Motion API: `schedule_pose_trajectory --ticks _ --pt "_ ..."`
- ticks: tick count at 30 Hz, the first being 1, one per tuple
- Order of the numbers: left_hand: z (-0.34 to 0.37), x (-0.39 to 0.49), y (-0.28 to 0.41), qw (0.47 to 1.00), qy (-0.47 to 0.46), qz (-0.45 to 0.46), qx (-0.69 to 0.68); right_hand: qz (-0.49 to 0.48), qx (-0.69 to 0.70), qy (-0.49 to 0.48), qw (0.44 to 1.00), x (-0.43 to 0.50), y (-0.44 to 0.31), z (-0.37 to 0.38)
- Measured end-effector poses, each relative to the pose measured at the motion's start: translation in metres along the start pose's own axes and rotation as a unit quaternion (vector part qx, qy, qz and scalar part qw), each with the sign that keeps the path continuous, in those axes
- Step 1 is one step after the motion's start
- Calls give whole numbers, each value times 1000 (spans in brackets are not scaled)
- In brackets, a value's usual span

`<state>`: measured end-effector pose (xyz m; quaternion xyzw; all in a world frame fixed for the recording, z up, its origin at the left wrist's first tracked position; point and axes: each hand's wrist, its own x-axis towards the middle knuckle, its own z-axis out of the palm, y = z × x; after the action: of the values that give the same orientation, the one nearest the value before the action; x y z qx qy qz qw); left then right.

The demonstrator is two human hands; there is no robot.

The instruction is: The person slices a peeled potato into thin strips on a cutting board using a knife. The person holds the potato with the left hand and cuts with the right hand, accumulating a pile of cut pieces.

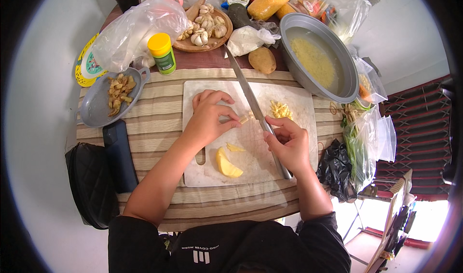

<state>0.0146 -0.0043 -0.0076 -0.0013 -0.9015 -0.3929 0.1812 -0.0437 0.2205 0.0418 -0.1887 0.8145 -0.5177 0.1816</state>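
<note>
My right hand [289,141] holds a long kitchen knife [249,92] by its metal handle, the blade pointing up and left across a white cutting board [253,175]. My left hand [213,114] has its thumb and fingertips at small pale yellow strips [244,120] beside the blade. Right of the blade lies a small heap of chopped yellow pieces [281,110]. Nearer me on the board are a larger peeled yellow piece [227,164], which looks like ginger or potato, and a few thin slices [235,147].
Behind the board stand a wooden plate [206,49] of garlic bulbs, a yellow-capped jar [162,56], a brown potato [262,60] and a grey basin [347,70] of cloudy liquid. Left are a grey dish [90,106] of peelings and a phone [119,157]; right, a black plastic bag [336,168].
</note>
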Motion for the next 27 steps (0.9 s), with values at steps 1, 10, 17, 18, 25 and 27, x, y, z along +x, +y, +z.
schedule_pose_trajectory --ticks 1,10,17,18,25,27 --pt "0 0 0 1000 1 0 4 -2 2 2 1000 0 1 1" --pt "2 0 -3 1000 0 -15 -10 -16 -43 -24 999 -4 -15 -6" --pt "6 -2 -10 1000 13 -2 -15 -50 -89 -45 994 -4 -36 -14" --pt "6 -1 -9 1000 17 -3 -11 -37 -71 -44 996 -1 -34 -12" --pt "3 0 -2 1000 7 -8 5 -2 -38 -49 998 11 -10 0" --pt "3 0 -2 1000 7 -7 3 0 -21 -58 998 9 -6 -1"
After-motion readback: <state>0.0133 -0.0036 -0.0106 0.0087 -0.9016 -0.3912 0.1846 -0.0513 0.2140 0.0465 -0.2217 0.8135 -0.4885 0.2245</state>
